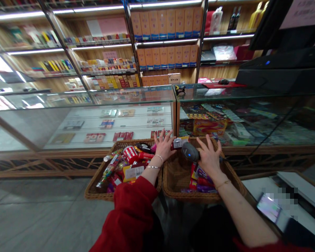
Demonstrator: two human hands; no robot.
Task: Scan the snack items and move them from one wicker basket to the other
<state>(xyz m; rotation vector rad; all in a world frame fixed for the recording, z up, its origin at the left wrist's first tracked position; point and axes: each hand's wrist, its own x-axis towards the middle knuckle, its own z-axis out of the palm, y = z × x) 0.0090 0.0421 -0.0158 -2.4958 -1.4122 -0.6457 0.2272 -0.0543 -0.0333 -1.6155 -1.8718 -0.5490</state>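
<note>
My left hand [164,145] is over the inner edge of the left wicker basket [90,190], gripping a red snack packet [180,142] with a white barcode label at one end. In my right hand [209,157] is a dark grey barcode scanner [190,152] with a blue light, its head close to the packet. Some of my right fingers are stretched out, and the scanner's handle is hidden. Below it, the right wicker basket [173,183] has purple packets [206,187] and red ones. The left basket is full of mixed packets, including a red-and-white striped tub [130,154].
Behind the baskets stands a glass display counter [136,94] with small boxes inside. A phone [269,207] lies on a white surface at the right. Shelves with orange boxes [166,23] line the wall; a black monitor [273,31] stands upper right.
</note>
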